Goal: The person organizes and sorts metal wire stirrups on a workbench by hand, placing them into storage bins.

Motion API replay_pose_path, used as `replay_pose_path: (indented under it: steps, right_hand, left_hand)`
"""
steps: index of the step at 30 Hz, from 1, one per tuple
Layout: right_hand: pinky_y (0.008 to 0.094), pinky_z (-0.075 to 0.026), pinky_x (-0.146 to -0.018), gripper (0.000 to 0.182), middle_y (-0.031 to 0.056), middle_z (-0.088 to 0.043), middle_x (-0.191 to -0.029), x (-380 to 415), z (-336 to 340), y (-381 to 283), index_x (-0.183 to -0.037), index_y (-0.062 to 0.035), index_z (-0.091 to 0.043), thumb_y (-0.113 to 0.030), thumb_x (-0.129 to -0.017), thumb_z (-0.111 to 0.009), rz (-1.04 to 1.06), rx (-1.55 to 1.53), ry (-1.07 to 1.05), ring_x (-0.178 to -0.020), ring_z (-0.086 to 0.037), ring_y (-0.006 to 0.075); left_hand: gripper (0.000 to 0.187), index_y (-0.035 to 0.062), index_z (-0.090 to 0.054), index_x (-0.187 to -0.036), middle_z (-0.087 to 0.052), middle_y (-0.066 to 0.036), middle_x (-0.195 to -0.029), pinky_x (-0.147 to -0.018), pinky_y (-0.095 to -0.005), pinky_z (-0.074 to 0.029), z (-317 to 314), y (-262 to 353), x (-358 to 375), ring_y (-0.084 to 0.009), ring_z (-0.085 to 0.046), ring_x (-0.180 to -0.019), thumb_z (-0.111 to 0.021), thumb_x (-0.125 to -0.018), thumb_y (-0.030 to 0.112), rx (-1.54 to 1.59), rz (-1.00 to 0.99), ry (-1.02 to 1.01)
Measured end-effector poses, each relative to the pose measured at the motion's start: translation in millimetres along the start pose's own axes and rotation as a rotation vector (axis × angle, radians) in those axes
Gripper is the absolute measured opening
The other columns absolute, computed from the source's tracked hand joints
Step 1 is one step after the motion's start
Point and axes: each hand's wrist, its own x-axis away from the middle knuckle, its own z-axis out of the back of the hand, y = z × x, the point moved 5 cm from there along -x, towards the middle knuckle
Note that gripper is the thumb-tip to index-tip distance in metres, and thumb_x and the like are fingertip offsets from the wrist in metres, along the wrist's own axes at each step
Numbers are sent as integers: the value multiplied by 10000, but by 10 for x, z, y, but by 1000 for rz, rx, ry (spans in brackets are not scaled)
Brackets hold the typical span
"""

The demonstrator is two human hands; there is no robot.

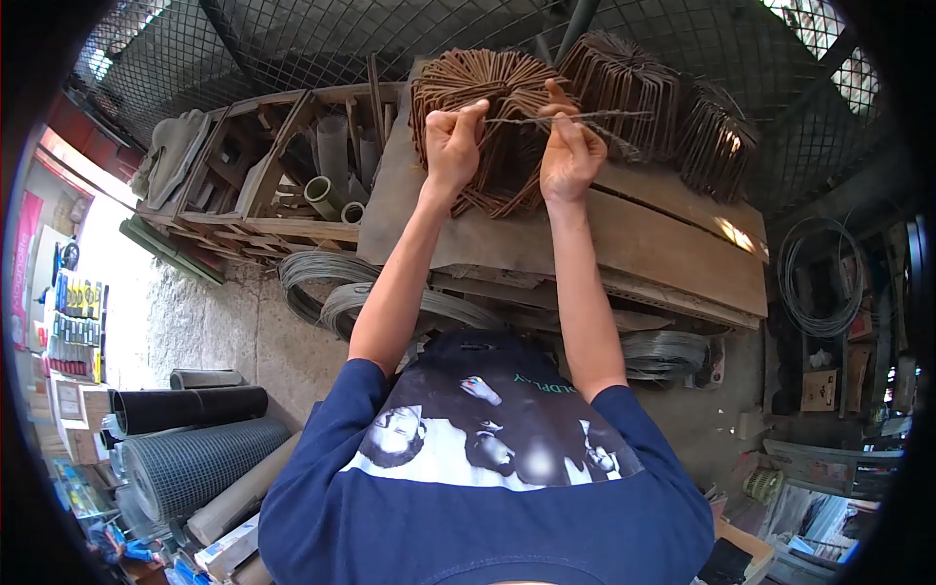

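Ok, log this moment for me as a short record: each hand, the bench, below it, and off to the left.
Left hand: pinching thin wire strands
Right hand: pinching the same strands, ends jutting beyond it
Wooden bench: bears bundles of bent rebar stirrups
Below bench edge: wire coils
Left side: rolled wire mesh

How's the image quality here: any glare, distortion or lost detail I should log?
Head view: strong wide-angle distortion with black corners; head view, left: ground washed out near white; head view, right: a bright sun patch on the wooden boards; head view, top: thin wire strands between left hand and right hand partly blend into rusty bars.
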Motion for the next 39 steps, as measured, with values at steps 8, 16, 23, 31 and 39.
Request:
replay_pose_path:
  steps: [8, 16, 23, 31, 39]
  right_hand:
    - [377, -475, -852, 161, 37, -535, -736, -34, 44, 60, -828, -120, -384, -109, -952, -486, -140, -11, 160, -776, -583, 203]
    - [269, -172, -437, 604, -32, -215, -460, 36, -17, 177, -492, -101, -217, -373, -1001, -393, -119, 544, -31, -425, -183, 89]
    - [246, -257, -422, 524, -35, -300, -480, -46, -245, 32, -507, -101, -274, -258, -993, -389, -54, 670, -84, -430, -257, 57]
    - [252, -261, -450, 520, -35, -255, -509, 69, -333, 53, -531, -79, -250, -250, -1007, -371, -97, 542, -77, -460, -260, 69]
    - [232, -340, -630, 419, 15, -440, -736, 263, -204, -218, -824, -37, -402, -392, -1019, -295, -32, 1073, -161, -639, -377, 90]
  left_hand:
    - [239, -24, -706, -912, -516, 34, -589, -516, -166, -374, 130, -120, 68, -16, -442, -539, -541, -936, 147, -79, 57, 63]
    - [541, 77, -401, -448, -386, 66, -451, -424, -219, -260, -86, 180, -95, -14, -325, -430, -536, -941, 254, -264, 149, 108]
    - [560, 68, -393, -422, -352, 67, -417, -386, -261, -194, -157, 364, -129, -25, -276, -396, -515, -939, 243, -393, 67, 61]
    - [455, -31, -428, -511, -367, 24, -434, -406, -301, -225, -194, 279, 149, -58, -306, -418, -536, -914, 151, -392, 100, -4]
    - [421, -28, -393, -511, -351, -96, -454, -486, -330, -291, -226, 244, 383, -202, -299, -398, -509, -906, 58, -432, -240, -176]
